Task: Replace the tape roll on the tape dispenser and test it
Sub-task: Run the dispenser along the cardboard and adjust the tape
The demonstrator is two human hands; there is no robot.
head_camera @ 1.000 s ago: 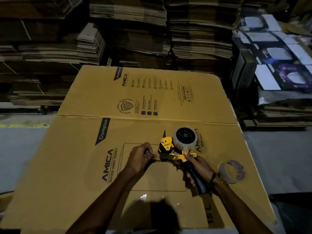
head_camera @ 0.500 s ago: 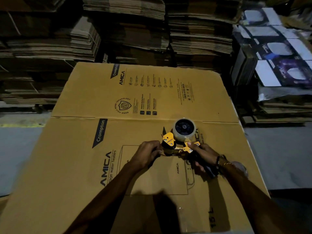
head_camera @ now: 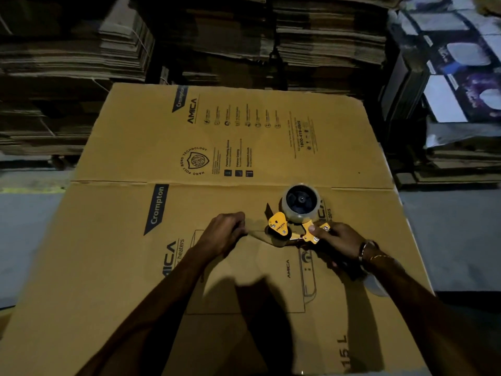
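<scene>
One tape dispenser point(head_camera: 291, 232), yellow-framed, rests low on a large flattened carton point(head_camera: 151, 267) printed "AMICA" and "Crompton", just on the near side of the fold that crosses the carton from side to side. A clear tape roll point(head_camera: 301, 202) sits on its black hub at the dispenser's far end, and the yellow front plate points toward the left hand.

Right of the dispenser, the right hand point(head_camera: 339, 244) is wrapped around its dark handle, fingers closed on it and the thumb pressed against the yellow frame; bangles circle that wrist. Left of the dispenser, the left hand point(head_camera: 225, 233) is curled into a loose fist with its fingertips pinched together near the dispenser's front end. A faint strip seems to run from the dispenser's mouth to those fingertips, but whether they actually hold tape I cannot tell.

Behind the right forearm, near the carton's right edge, a pale roll point(head_camera: 375, 286) shows only partly. Beyond the dispenser, past the carton's far edge, stand tall stacks of flattened cardboard point(head_camera: 325, 39), with printed boxes point(head_camera: 461, 77) to their right.
</scene>
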